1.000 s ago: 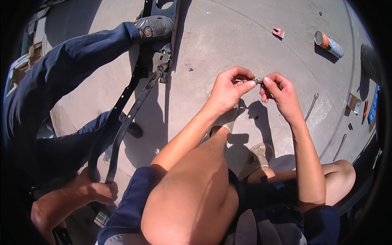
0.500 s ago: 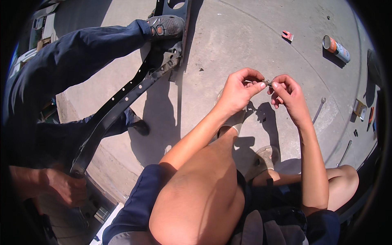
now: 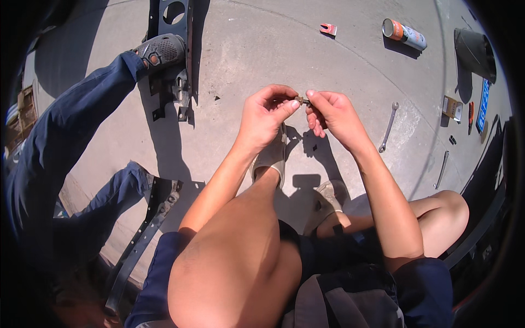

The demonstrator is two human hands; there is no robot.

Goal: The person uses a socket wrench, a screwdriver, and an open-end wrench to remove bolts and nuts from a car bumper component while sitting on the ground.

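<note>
In front of me, my left hand (image 3: 268,115) and my right hand (image 3: 334,113) meet at a small bolt (image 3: 302,100). Thumb and fingers of the left pinch its brownish, wider end, and those of the right pinch the dark, thin end. The right hand's lower fingers curl in below it. Part of the bolt is hidden by my fingertips, so I cannot tell whether a nut or washer sits on it. Both hands are raised above the concrete floor, over my sandalled feet.
At left, another person's shoe (image 3: 162,52) rests on a black metal bracket (image 3: 183,82); a perforated metal bar (image 3: 134,251) is lower left. On the floor lie a spray can (image 3: 404,34), a red-white piece (image 3: 328,29), a wrench (image 3: 389,127), a second wrench (image 3: 442,169), and a small box (image 3: 452,108).
The perforated bar, joined to the bracket before, is now apart from it and lower left. My view has shifted right. Both my hands keep their pinch on the bolt.
</note>
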